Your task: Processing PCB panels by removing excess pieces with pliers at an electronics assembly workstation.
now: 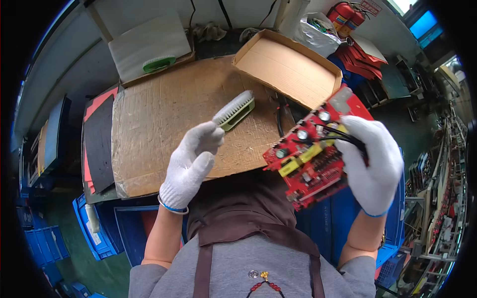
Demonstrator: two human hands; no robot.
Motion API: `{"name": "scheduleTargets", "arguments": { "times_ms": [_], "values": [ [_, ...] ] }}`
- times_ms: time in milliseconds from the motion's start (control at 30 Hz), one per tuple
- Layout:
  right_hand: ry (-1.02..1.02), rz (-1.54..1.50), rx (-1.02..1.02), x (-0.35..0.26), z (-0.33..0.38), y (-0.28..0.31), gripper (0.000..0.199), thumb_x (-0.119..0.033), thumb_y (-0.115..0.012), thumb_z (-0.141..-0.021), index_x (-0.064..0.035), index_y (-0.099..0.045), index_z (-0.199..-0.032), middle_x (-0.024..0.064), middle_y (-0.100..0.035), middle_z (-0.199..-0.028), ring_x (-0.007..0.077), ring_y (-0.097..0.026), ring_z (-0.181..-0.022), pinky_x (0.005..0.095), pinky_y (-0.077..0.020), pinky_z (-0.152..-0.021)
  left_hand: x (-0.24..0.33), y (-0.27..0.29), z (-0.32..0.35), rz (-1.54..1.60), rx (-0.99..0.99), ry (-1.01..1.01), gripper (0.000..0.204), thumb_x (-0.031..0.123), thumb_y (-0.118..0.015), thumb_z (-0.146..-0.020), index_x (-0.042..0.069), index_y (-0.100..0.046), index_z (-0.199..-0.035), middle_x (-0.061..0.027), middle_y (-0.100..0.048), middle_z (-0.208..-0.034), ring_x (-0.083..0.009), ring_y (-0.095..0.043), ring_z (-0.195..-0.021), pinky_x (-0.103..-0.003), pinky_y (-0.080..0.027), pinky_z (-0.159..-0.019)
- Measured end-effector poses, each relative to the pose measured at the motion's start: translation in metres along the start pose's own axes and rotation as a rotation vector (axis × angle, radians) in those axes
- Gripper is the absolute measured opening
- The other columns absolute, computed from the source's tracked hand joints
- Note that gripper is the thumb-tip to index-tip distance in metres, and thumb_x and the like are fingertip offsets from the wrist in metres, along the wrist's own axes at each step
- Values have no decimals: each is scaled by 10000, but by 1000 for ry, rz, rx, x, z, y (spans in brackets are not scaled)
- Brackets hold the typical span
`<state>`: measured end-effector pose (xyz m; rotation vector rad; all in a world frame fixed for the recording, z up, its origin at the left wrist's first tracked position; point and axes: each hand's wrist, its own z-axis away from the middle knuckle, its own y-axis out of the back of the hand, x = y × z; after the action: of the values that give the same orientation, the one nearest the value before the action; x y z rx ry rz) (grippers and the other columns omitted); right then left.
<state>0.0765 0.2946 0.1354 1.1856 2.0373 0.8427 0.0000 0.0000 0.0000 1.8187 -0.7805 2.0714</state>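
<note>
Both my hands wear white knit gloves. My left hand (191, 164) grips the handle of a green brush (236, 110) with white bristles, held above a sheet of brown cardboard (159, 119) that covers the worktable. My right hand (370, 164) holds a red circuit board (310, 159) tilted up at the right, component side toward me. The board carries round capacitors, yellow blocks and black wires that run under my fingers. Brush and board are apart, the brush to the board's upper left.
A shallow open cardboard box (288, 67) lies at the table's far right. A white foam sheet (149, 42) with a second green brush (159, 63) lies at the back. Blue plastic bins (94, 233) stand low left, racks of boards (442, 198) at right, red extinguishers (348, 15) behind.
</note>
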Motion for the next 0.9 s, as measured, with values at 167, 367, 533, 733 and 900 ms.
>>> {"name": "scheduleTargets", "arguments": {
  "times_ms": [167,367,533,733,900],
  "values": [
    [223,166,-120,-37,-12,-65,359,-40,-726,-800,-51,-688,-1157,104,-673,-956,268,-659,-843,384,-515,-744,13,-2,-6,-107,184,-400,864,560,-594,-1039,-30,-314,-1605,-175,-482,-1556,-271,-423,-1495,-408,-298,-1253],
    [339,12,-88,-77,8,-131,300,-152,-673,-736,-17,-676,-1003,103,-634,-973,257,-643,-881,378,-540,-768,1,-8,-22,-335,254,-437,803,597,-386,-1098,-24,-321,-1604,-196,-443,-1584,-300,-433,-1483,-406,-348,-1232],
    [311,-12,-69,-79,19,-121,321,-151,-687,-714,9,-693,-992,177,-669,-1093,303,-677,-986,402,-569,-842,-13,-14,-36,-335,394,-426,717,342,-589,-1000,24,-359,-1600,-170,-522,-1497,-312,-515,-1404,-417,-388,-1205],
    [452,-321,-81,-82,43,-99,349,-191,-674,-714,18,-707,-992,226,-669,-1158,329,-682,-1052,417,-584,-867,10,-13,-37,-387,321,-409,644,278,-682,-817,-6,-568,-1385,-149,-579,-1381,-241,-549,-1266,-376,-405,-1127],
    [304,-382,161,-45,51,-58,243,-73,-746,-775,-28,-748,-1014,134,-728,-1083,307,-715,-931,423,-603,-791,-3,-8,-20,-295,371,-518,590,396,-757,-822,12,-588,-1236,-129,-605,-1274,-245,-569,-1227,-382,-396,-1133]
  ]
}}
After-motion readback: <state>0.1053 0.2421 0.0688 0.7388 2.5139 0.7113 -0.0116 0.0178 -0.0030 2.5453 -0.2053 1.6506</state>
